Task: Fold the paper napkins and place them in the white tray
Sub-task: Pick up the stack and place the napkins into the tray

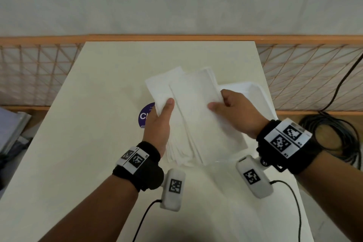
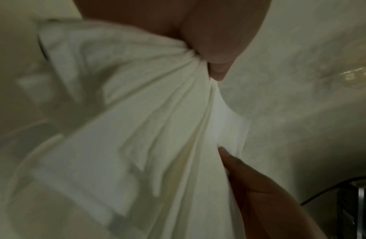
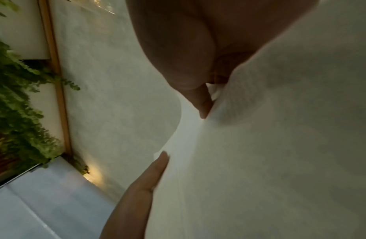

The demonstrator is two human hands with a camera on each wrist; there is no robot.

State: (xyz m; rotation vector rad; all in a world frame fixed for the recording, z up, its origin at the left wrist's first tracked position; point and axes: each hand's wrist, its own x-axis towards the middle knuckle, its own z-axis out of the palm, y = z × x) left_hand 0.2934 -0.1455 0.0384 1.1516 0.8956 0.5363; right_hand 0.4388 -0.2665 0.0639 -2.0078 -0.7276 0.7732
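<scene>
Here, my left hand point(image 1: 160, 124) and right hand point(image 1: 234, 111) each pinch a side of the soft white napkin stack point(image 1: 196, 112) above the matte table point(image 1: 88, 143). The stack partly hides the white tray point(image 1: 261, 94) and a round purple sticker point(image 1: 145, 116); a coiled black cable point(image 1: 334, 139) lies at right.

Bare table point(image 1: 88, 124) left, white tray point(image 1: 261, 94) perhaps blocked by napkins point(image 1: 196, 108)

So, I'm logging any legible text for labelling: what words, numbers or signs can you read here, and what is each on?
"C": large white letter on the round purple sticker on the cream table; the rest is hidden behind the white paper napkins and left hand.
Small line above it on the sticker: too blurred to read.
Tiny digits beside the black-and-white square markers on the black wristbands: too small to read.
Wrist views: no text.
</scene>
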